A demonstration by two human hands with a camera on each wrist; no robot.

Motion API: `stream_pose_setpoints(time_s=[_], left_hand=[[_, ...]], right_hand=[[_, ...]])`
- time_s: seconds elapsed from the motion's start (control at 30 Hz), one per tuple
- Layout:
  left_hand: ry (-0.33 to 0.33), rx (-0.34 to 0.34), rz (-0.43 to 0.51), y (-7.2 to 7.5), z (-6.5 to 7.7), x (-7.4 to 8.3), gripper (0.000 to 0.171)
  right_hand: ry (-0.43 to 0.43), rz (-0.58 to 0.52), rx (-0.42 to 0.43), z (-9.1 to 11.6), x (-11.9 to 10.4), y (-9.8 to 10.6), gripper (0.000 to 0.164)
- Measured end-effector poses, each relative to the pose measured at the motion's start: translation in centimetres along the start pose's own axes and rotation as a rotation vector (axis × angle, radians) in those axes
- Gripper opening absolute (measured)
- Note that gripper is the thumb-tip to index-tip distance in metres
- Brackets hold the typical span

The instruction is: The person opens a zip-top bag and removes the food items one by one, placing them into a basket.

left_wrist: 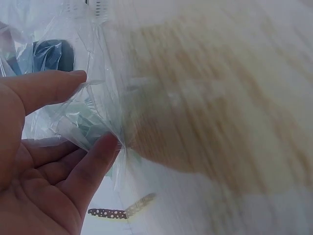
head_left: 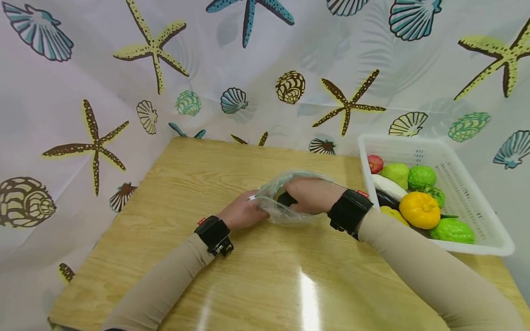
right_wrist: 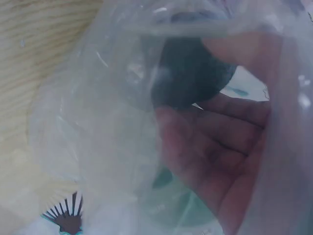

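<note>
A clear plastic bag [head_left: 290, 217] with a greenish zip edge and a small white slider lies over the middle of the table. At its left end, my left hand [head_left: 243, 211] holds the bag by the edge, the film running between thumb and fingers. My right hand [head_left: 312, 194] reaches inside the mouth of the bag and grips a dark green, rounded, smooth thing [right_wrist: 188, 73], with the thumb on one side and fingertips on the other. Bag film hangs in front of this hand in the right wrist view and blurs it.
To the right, a white plastic basket [head_left: 490, 249] holds several fruits and vegetables, among them a yellow pumpkin [head_left: 420, 210], a white eggplant [head_left: 389, 187] and a red fruit [head_left: 375, 164]. Behind the wooden table [head_left: 198, 170] hangs a cloth [head_left: 265, 69] printed with starfish and shells.
</note>
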State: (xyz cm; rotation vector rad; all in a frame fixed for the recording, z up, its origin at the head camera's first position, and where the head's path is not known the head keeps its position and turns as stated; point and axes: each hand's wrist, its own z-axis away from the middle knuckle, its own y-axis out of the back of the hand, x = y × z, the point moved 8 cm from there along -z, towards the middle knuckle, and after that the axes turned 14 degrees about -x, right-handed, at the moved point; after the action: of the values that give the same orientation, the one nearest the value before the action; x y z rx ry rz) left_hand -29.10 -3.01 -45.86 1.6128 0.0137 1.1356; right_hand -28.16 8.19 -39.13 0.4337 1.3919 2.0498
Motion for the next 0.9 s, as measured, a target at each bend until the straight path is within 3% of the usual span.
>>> stream_pose_setpoints(time_s=[0.2,0.37,0.5,0.67,0.9], left_hand=[[0.001,0.005,-0.018,-0.2,0.0,-0.1,0.026],[0.05,0.023,-0.064,-0.1,0.0,-0.4,0.037],[0.035,0.027,-0.049,0.0,-0.2,-0.3,0.035],[0.037,0.03,-0.038,0.1,-0.2,0.0,0.037],[0.144,-0.005,0.016,0.1,0.3,-0.4,0.045]], right_hand=[[-0.026,0.017,0.106,1.5,-0.1,1.9,0.028],[-0.021,-0.021,0.164,3.3,-0.2,3.4,0.033],[-0.039,-0.041,0.183,4.8,-0.1,4.4,0.038],[-0.081,-0.053,0.272,8.4,0.2,6.5,0.038],[-0.166,-0.07,0.372,14.4,2.1,8.6,0.039]])
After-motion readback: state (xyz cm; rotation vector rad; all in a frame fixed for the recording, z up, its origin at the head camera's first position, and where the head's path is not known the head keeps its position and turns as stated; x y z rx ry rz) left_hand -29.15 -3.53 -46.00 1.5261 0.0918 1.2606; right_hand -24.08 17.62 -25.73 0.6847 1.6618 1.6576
